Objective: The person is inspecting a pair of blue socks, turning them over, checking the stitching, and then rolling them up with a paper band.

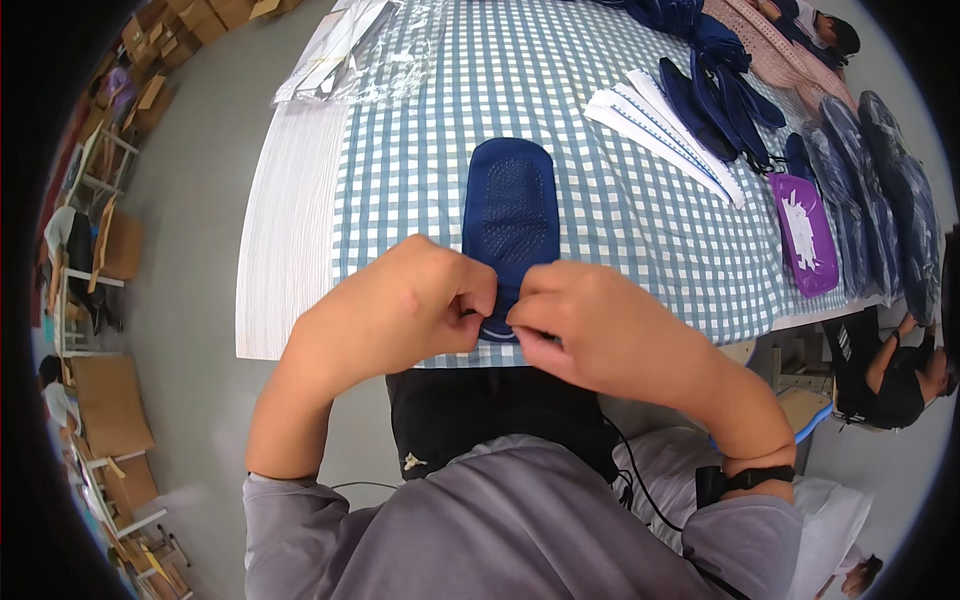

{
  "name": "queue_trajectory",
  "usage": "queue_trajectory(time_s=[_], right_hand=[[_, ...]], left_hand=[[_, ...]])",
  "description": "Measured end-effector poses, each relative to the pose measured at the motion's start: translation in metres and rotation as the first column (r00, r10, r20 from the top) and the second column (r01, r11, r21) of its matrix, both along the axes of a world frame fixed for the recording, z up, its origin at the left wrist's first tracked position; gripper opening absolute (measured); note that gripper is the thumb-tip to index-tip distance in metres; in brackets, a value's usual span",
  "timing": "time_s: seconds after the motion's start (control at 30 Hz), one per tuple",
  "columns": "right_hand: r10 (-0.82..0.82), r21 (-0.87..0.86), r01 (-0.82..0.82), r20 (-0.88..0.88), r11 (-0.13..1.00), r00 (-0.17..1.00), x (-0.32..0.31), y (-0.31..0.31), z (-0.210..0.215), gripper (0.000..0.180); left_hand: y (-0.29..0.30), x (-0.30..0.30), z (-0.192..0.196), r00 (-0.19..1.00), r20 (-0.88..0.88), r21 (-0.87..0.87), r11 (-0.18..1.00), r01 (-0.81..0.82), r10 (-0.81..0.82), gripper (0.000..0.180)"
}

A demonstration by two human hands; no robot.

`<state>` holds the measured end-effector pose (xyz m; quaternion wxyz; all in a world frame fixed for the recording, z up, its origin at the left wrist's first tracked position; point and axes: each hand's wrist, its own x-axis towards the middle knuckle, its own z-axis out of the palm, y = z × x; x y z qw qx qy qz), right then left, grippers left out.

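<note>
A navy blue sock [510,190] with a dotted grip pattern lies flat on the checked tablecloth, its long side pointing away from me. At its near end, by the table's front edge, a short white line shows between my hands. My left hand [420,300] is closed, thumb and fingers pinching the left side of that near end. From the right, my right hand [575,325] pinches the same end, fingers curled. The fingertips of both hands are close together, and they partly hide the near end.
White strips with blue marks [665,135] lie right of centre, beside several loose navy pieces [705,110]. A purple container [805,235] and plastic-wrapped navy bundles [880,190] line the right edge. Clear plastic bags [350,50] lie far left. Other people sit at the right.
</note>
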<state>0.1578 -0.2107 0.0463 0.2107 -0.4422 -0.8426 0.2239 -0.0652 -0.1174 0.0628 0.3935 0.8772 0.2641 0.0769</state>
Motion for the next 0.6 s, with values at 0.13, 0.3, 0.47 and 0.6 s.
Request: queue_trajectory(time_s=[0.13, 0.3, 0.47, 0.6], right_hand=[[-0.061, -0.057, 0.058, -0.057, 0.997, 0.996, 0.002, 0.007, 0.007, 0.008], [-0.077, -0.108, 0.071, -0.059, 0.992, 0.995, 0.006, 0.008, 0.005, 0.009], [-0.078, 0.151, 0.082, -0.032, 0.985, 0.996, -0.003, 0.002, -0.004, 0.007], [-0.036, 0.503, -0.056, 0.172, 0.863, 0.984, -0.014, -0.014, -0.009, 0.007]], left_hand=[[0.004, 0.002, 0.000, 0.999, -0.031, 0.000, 1.000, -0.013, 0.013, 0.014], [0.006, 0.006, -0.005, 1.000, -0.012, 0.079, 0.997, -0.004, 0.005, 0.014], [0.007, 0.005, -0.009, 1.000, 0.031, 0.104, 0.995, -0.006, 0.003, 0.015], [0.010, 0.007, -0.005, 1.000, -0.020, 0.103, 0.995, 0.002, 0.000, 0.015]])
